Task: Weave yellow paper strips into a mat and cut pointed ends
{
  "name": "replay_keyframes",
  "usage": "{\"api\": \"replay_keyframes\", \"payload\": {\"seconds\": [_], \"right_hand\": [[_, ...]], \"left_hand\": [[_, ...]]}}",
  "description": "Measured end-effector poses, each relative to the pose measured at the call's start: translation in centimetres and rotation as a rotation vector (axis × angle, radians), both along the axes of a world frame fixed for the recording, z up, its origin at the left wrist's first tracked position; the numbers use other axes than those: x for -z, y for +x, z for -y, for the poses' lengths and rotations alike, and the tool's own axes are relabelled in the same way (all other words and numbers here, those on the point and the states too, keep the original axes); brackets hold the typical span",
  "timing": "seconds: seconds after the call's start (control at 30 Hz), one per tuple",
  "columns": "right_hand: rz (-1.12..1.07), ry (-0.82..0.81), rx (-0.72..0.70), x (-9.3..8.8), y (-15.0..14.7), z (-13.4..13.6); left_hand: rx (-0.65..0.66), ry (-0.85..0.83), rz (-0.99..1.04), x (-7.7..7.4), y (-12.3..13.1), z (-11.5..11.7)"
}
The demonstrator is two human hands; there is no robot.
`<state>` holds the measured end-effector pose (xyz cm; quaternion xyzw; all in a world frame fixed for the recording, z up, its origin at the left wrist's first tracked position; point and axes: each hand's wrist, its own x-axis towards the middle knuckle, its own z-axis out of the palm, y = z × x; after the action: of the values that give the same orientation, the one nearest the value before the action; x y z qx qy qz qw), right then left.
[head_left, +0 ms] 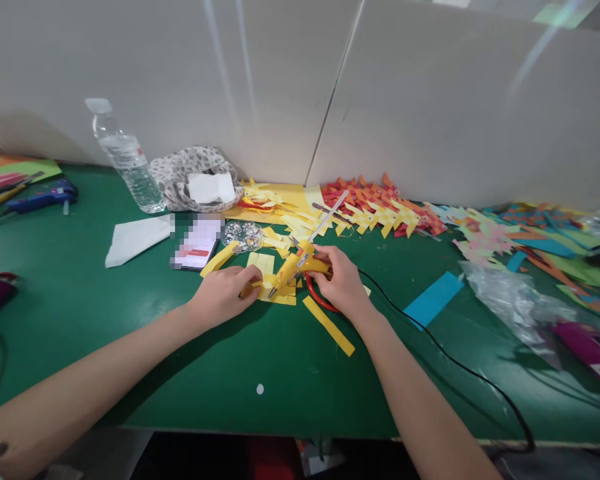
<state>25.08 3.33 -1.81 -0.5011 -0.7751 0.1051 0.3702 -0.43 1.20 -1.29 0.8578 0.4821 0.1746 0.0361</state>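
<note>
A: In the head view, where does the glue gun sit?

B: The yellow plastic glue gun (299, 263) is in the right hand (343, 279), whose fingers curl around its grip. Its nozzle points down toward the left hand (225, 291), and a clear glue stick (329, 217) pokes out at the back.

A: What has the left hand got?

B: Its fingers are bent in, thumb and forefinger nearly together on a small piece of yellow paper (253, 287). The nozzle tip is just beside it; whether they touch, I can't tell.

A: Anything in the way?

B: A red curved handle (320, 300) lies right under the right hand, and a thin black cable (445, 355) trails off to the right over the green worktop (330, 400). A loose yellow paper strip (329, 327) lies nearer the person.

A: And beyond?

B: A round clear dish of small black-and-white pieces (244, 236), then a phone with a lit screen (203, 243) to its left. A flat blue paper strip (434, 300) lies right of the cable.
</note>
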Motion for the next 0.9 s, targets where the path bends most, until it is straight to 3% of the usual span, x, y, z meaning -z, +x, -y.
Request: {"api": "replay_keyframes", "payload": {"seconds": [0.7,0.9], "right_hand": [[0.126,0.048,0.016,-0.8,-0.2,0.3],[0.162,0.059,0.001,-1.0,-0.2,0.4]], "left_hand": [[0.011,0.035,0.008,0.0,0.0,0.0],[0.058,-0.051,0.085,-1.1,-0.1,0.3]]}}
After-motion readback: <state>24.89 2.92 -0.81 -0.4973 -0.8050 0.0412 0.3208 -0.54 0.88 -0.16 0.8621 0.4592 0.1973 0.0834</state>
